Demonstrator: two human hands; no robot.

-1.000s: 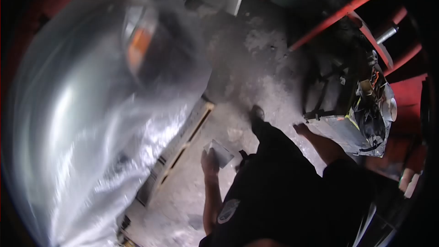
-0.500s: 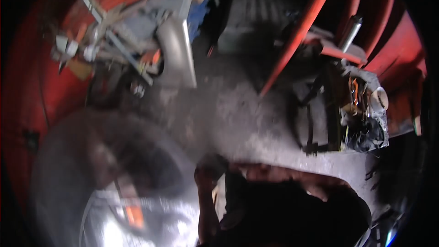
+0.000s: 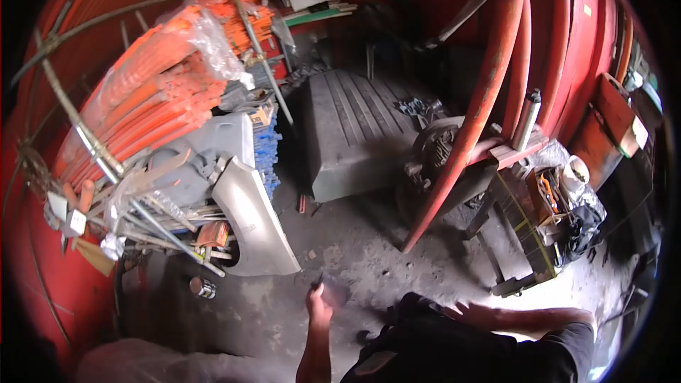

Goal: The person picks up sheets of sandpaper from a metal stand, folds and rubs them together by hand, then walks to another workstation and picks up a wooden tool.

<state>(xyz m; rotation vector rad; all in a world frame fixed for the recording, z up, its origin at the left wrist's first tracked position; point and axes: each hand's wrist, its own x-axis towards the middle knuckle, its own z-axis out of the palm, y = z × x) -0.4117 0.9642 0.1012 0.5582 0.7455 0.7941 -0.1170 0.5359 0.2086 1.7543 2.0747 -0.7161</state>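
My left hand [image 3: 320, 304] is raised in front of my body, its fingers closed around a dark, flat piece [image 3: 336, 290] that is blurred and too dim to identify. Just beyond it stands a silver car fender [image 3: 252, 223], leaning on the pile at the left and apart from the hand. At my right side, the forearm lies across the dark shirt [image 3: 468, 351], and my right hand [image 3: 472, 314] has its fingers stretched out near the shirt with nothing seen in it.
Orange wrapped bundles [image 3: 163, 103] and metal poles [image 3: 152, 230] fill the left. A can [image 3: 203, 287] lies on the floor. Ahead is a grey ribbed panel [image 3: 362, 135]. A red curved tube [image 3: 477, 110] slants down at the right, near a cluttered stand [image 3: 528, 237]. Blurred clear sheeting [image 3: 156, 362] is lower left.
My view has swung upward, bringing in more of the room. The blurred clear sheeting has dropped to the bottom edge. My left hand now shows plainly with the dark piece.
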